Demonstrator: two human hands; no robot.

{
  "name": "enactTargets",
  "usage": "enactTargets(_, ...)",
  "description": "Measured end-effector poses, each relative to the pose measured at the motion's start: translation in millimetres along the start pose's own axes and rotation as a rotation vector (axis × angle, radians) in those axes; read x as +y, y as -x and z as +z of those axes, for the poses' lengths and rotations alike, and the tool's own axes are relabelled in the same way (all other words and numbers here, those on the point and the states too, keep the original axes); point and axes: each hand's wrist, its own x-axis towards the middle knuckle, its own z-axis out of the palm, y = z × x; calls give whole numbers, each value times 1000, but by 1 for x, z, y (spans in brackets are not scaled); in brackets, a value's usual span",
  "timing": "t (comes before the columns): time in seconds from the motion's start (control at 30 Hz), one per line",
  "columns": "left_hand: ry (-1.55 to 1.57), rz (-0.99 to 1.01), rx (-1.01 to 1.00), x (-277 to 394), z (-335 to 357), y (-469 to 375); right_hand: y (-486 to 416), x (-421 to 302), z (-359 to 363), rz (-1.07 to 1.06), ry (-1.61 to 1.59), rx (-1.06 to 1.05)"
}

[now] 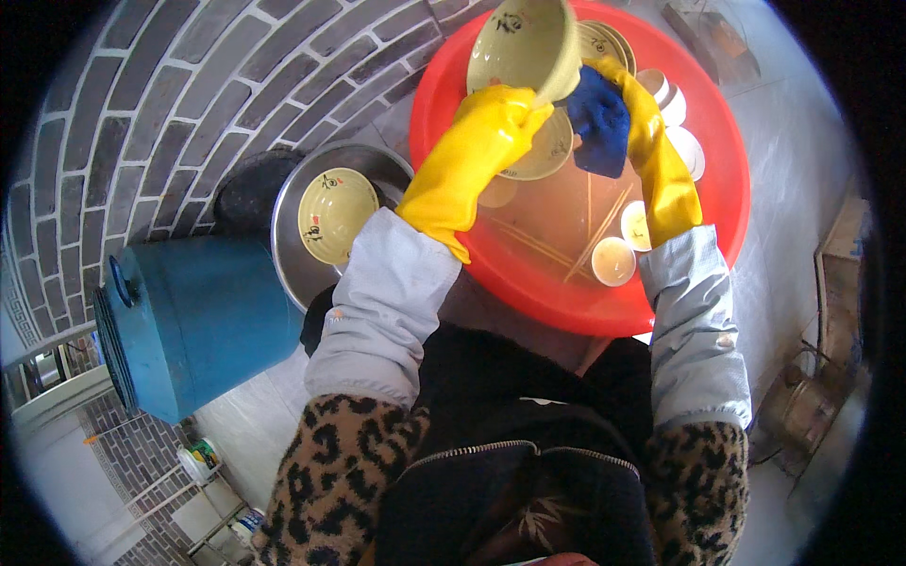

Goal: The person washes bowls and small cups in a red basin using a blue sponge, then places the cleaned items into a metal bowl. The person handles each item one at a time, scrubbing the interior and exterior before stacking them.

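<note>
Both my hands wear yellow rubber gloves. My left hand (504, 127) grips the rim of a large pale-yellow bowl (520, 49), tilted above a red plastic basin (566, 311). My right hand (623, 92) holds a dark blue cloth (600, 124) beside the bowl's outer side; its fingertips are partly hidden. Murky water (545, 201) fills the basin. Another yellow bowl (545, 152) sits in it under my left hand. Wooden chopsticks (601, 230), small cups (613, 262), white dishes (684, 150) and stacked yellow dishes (601, 42) are also in the basin.
Left of the red basin stands a steel basin (287, 272) holding a yellow bowl (338, 214). A blue lidded barrel (205, 322) is nearer on the left, along a grey brick wall (233, 64). A metal pot-like object (796, 407) stands at the right.
</note>
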Motion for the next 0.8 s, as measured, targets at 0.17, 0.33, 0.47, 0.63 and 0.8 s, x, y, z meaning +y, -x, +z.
enactTargets(0.17, 311, -476, -12, 5, 39, -23, 6, 3, -28, -195, -113, -595)
enactTargets(0.33, -88, -144, -66, -9, 49, -17, 6, 11, -18, 29, 351, -62)
enactTargets(0.47, -359, 720, 190, -64, 18, -14, 20, 19, -3, 88, 248, 48)
enactTargets(0.63, 1307, -83, -16, -101, 4, -15, 47, 23, -6, 6, 341, 8)
enactTargets(0.8, 1740, -464, -279, -99, 13, -7, 47, 60, -4, -44, 189, 119)
